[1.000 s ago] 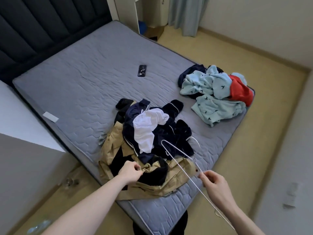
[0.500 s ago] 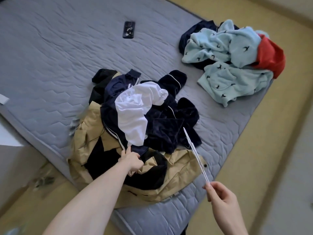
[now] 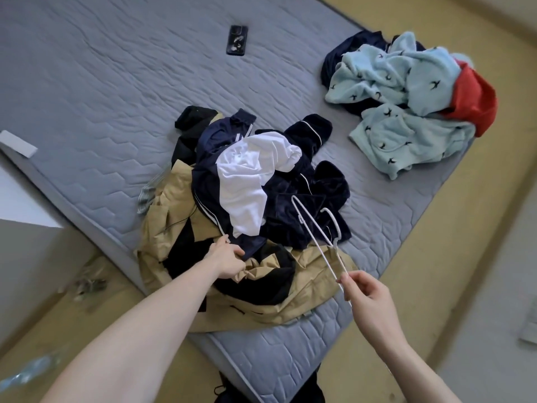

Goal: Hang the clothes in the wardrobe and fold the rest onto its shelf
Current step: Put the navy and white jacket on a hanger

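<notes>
Bed with grey quilted mattress (image 3: 101, 97), bare of sheets, filling the upper left and centre of the frame; yellow floor (image 3: 436, 228) along the right side and lower left. Near pile of clothes (image 3: 247, 213), centre of the frame, at the mattress's lower edge: tan jacket (image 3: 305, 298) with black lining at the bottom, navy garment with white stripes (image 3: 209, 181) over it, white garment (image 3: 247, 181) on top, dark velvet piece with white piping (image 3: 308, 132) toward the right. Second pile, upper right of the frame, near the mattress corner and well apart from the first: light blue fleece with small dark bird marks (image 3: 392, 82), red garment (image 3: 473, 100) at its right edge, dark navy item (image 3: 337, 56) beneath. Black phone (image 3: 237, 40), flat on the mattress, upper centre. Left hand (image 3: 226, 261), lower centre: grip closed, fingers curled into the fabric where the navy garment meets the tan jacket. Right hand (image 3: 366, 295), lower right: grip a narrow pinch, thumb and fingertips closed on the near end of a white wire hanger (image 3: 319, 237); remaining fingers loosely curled. Hanger held in the air over the right side of the near pile, seen nearly edge-on, its hook pointing up toward the velvet piece. Wardrobe not visible. Clear plastic bottle (image 3: 29, 370), blurred, on the floor at the lower left corner.
</notes>
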A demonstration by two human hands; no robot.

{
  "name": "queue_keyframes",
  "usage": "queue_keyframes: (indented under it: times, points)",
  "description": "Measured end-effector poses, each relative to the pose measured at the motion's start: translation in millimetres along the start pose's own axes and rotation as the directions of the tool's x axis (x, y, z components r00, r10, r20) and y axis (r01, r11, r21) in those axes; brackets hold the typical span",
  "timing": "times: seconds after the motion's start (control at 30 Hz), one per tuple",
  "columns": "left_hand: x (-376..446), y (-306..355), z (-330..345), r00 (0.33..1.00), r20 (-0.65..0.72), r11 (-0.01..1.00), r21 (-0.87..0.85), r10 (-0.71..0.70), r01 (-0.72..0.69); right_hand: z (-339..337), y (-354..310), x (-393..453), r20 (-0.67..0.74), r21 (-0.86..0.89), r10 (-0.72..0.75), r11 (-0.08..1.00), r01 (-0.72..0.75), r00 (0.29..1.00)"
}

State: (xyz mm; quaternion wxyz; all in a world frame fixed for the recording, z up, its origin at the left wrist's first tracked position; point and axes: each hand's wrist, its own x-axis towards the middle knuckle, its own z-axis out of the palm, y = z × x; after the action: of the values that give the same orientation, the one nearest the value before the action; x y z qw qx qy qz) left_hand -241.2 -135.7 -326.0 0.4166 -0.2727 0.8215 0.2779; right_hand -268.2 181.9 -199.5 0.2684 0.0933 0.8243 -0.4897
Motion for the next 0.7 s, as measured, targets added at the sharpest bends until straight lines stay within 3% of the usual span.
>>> queue_keyframes:
  times: [0.13, 0.27, 0.33, 0.43, 0.53, 0.7]
  points:
    - [26.8, 0.9, 22.5, 0.999, 0.05, 1.0, 0.02, -0.018, 0.017, 33.5, 14.3, 10.7, 0.008, 0.048, -0.028, 0.998, 0.027, 1.0]
    - [37.6, 3.2, 40.5, 1.0, 0.018, 1.0, 0.019, 0.017, -0.017, 50.8, 37.9, -5.5, 0.004, 0.111, 0.006, 0.994, -0.007, 1.0]
    - [27.4, 5.7, 36.3, 0.998, 0.016, 0.998, -0.043, 0.055, -0.054, 47.0, 45.8, -21.4, -0.027, 0.125, 0.034, 0.992, -0.03, 0.999]
    - [-4.2, 5.5, 26.4, 0.981, 0.122, 0.988, -0.054, 0.151, -0.146, 31.3, 43.4, -52.9, -0.071, 0.14, 0.063, 0.989, -0.052, 0.995]
    - [-43.4, 3.2, 15.9, 0.976, 0.163, 0.99, -0.049, 0.141, -0.135, 17.0, 30.5, -84.7, -0.071, 0.115, 0.076, 0.991, -0.068, 0.995]
    - [-62.5, -2.3, -3.6, 0.99, 0.067, 0.981, 0.143, 0.121, -0.13, 7.9, 21.9, -95.1, -0.072, 0.079, 0.061, 0.995, -0.055, 0.996]
